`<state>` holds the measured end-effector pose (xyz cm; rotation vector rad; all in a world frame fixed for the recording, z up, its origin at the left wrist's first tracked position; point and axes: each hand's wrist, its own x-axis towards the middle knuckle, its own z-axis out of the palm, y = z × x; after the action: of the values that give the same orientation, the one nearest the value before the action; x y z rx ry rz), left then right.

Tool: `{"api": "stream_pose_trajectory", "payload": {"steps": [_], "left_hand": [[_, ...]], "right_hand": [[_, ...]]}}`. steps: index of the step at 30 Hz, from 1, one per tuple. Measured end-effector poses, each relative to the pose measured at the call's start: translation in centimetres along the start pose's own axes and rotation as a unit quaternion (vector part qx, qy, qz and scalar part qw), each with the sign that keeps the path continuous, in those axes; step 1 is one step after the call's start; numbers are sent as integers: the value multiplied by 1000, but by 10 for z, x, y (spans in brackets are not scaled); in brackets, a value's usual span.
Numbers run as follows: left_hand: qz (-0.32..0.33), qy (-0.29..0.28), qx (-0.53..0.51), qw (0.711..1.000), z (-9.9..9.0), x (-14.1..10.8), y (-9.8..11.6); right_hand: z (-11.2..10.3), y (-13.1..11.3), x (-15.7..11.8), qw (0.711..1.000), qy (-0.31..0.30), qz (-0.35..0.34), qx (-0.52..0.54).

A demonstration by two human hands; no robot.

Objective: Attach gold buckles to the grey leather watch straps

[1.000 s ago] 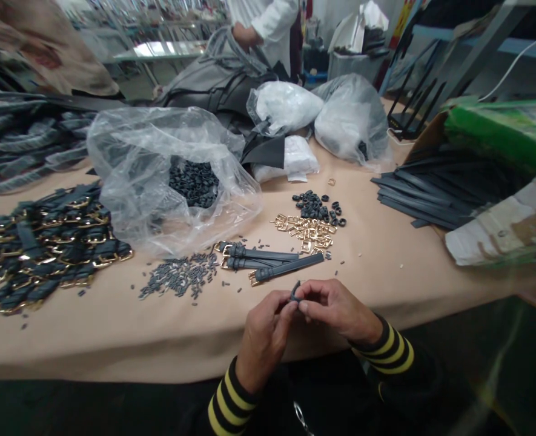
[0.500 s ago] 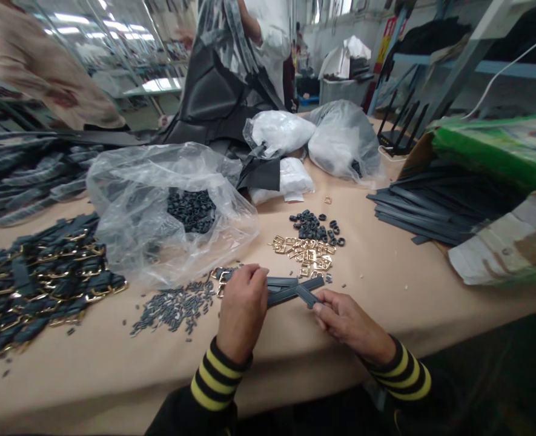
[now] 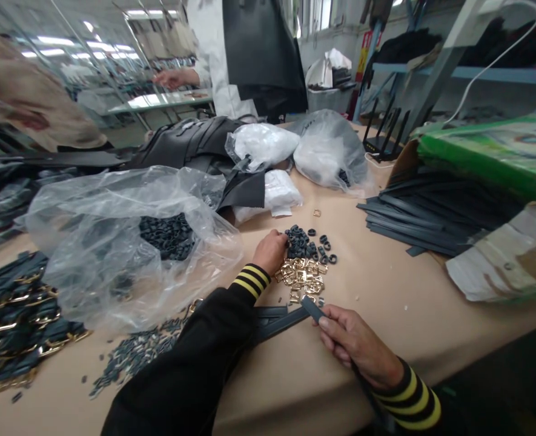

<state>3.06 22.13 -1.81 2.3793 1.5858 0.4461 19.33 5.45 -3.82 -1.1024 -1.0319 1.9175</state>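
Note:
My right hand (image 3: 352, 339) pinches a dark strap (image 3: 313, 309) near its end, low over the table's front part. My left hand (image 3: 271, 251) reaches to the left edge of a pile of small black loops (image 3: 300, 242); its fingertips are closed together, and what they hold, if anything, is too small to name. Just below that pile lie gold buckles (image 3: 301, 276). More dark straps (image 3: 279, 322) lie flat between my left sleeve and my right hand. Small dark pieces (image 3: 134, 357) are scattered left of my left forearm.
A clear plastic bag (image 3: 90, 242) of black loops covers the left middle. Buckled straps (image 3: 17, 321) are heaped far left. White bags (image 3: 268, 145) stand at the back. A green box (image 3: 490, 145) with dark strips (image 3: 413, 212) sits right. People stand across the table.
My left hand has left the straps and moved forward to the black loops. My right hand still holds the strap. The view has shifted, and the black material at the back is raised differently.

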Motion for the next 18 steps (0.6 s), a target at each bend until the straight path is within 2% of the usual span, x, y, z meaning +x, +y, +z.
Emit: {"api": "stream_pose_trajectory", "payload": {"steps": [3,5,7,9,11,13,15,18], "left_hand": [[-8,1,-30,1000,-1,3,-6],[-17,5,-58,998,-10,-3,-5],[-27,1,-94,995,-24,-18,1],[-37,-19,-158,986,-39,-43,11],[-72,-66,-355,930,-48,-76,22],[-121,-95,-468,870,-50,-110,32],[-152,-97,-529,829,-45,-140,39],[-183,-64,-571,798,-36,-169,46]], "right_hand": [[-1,0,0,1000,-4,-1,9],[-1,-3,0,1000,-4,-12,-1],[0,-8,-2,999,-7,-31,-23],[2,-15,-6,998,-14,-47,-45],[5,-20,-11,996,-21,-54,-67],[11,-25,-16,991,-19,-68,-111],[17,-27,-21,980,-8,-94,-175],[28,-29,-26,959,-1,-123,-255]]}}
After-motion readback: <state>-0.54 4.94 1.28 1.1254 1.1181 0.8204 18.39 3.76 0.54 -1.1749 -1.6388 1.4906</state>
